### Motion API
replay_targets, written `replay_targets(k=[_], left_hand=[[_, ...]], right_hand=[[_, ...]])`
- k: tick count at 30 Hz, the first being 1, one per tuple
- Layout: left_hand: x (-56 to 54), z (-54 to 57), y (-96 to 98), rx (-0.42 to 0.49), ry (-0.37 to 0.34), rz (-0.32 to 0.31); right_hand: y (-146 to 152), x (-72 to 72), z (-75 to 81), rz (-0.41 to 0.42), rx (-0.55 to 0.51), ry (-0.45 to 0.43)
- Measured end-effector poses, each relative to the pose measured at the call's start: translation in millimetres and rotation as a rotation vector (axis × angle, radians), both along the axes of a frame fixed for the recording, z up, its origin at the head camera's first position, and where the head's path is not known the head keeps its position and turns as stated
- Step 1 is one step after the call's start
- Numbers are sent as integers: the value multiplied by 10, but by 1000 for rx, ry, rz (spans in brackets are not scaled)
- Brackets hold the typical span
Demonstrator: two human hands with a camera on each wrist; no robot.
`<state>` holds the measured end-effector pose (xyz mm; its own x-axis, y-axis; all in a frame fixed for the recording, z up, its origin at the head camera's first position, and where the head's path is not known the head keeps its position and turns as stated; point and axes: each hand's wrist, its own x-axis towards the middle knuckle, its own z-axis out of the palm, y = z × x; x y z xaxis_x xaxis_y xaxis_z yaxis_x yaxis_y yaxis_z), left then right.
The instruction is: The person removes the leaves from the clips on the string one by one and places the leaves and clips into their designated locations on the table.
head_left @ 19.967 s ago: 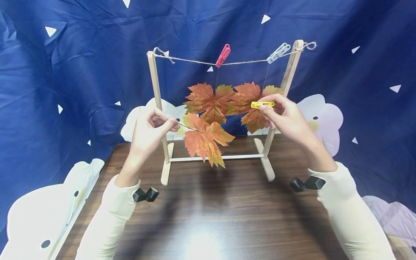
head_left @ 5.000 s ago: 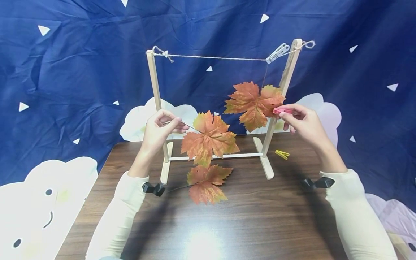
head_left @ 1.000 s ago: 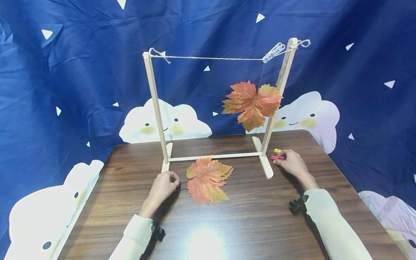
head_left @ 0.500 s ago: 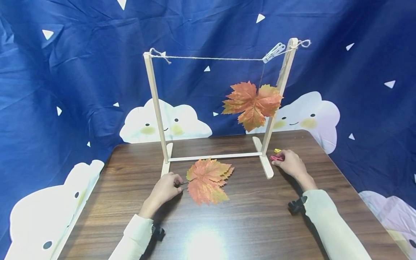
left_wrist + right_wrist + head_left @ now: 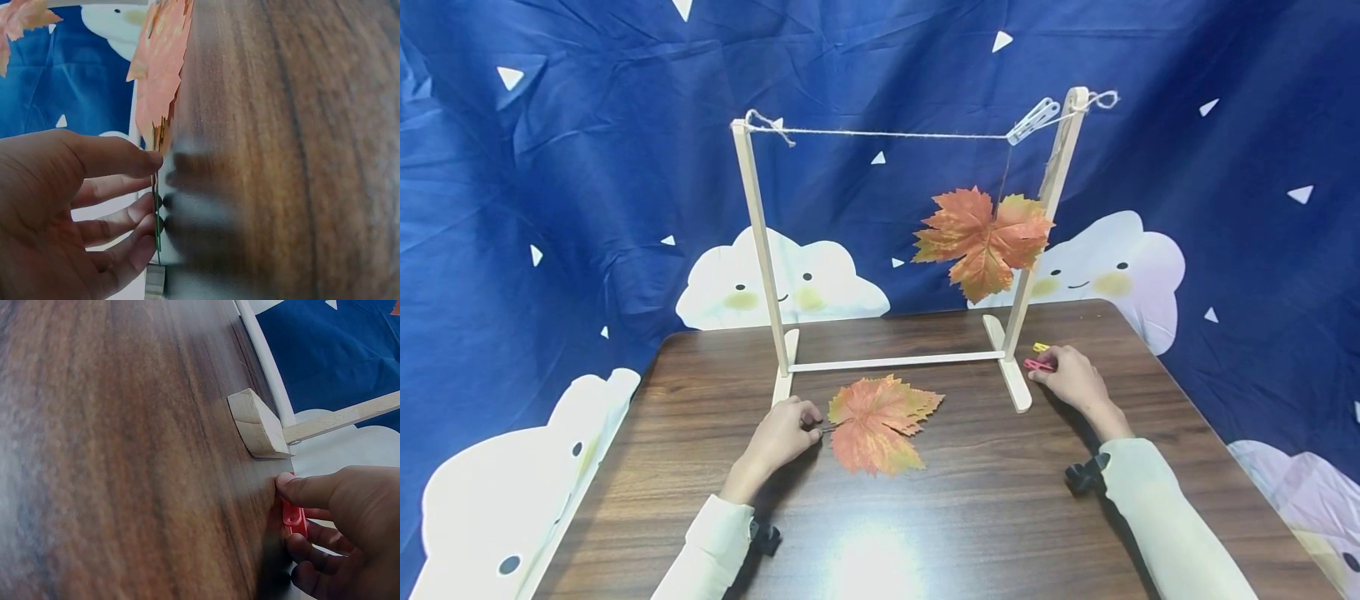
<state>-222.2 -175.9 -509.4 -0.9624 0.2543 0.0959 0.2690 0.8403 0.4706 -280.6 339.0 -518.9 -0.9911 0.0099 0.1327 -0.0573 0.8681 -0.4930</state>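
Leaves [image 5: 880,425], orange fading to yellow-green with jagged edges, overlap just beyond the fingertips of the left hand [image 5: 781,433], which pinches their stems [image 5: 158,240] between thumb and fingers. The left wrist view shows those thin stems turning green in the pinch, a detail too small to read from the head. The right hand [image 5: 1073,382] grips a red clip [image 5: 292,519]; a yellow clip [image 5: 1041,347], visible only from the head, lies just past its fingers.
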Motion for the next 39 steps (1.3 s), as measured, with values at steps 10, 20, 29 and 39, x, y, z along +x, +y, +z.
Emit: replay_targets(k=[10, 20, 29, 39], left_hand=[[-22, 18, -7, 32, -13, 21], [-119, 131, -77, 101, 51, 75], [-235, 382, -162, 239, 68, 74], [-292, 659, -108, 361, 131, 69]], right_hand=[[36, 19, 6, -4, -6, 13], [52, 57, 172, -33, -32, 76], [-23, 76, 456, -51, -59, 200], [-174, 106, 817, -57, -114, 328]])
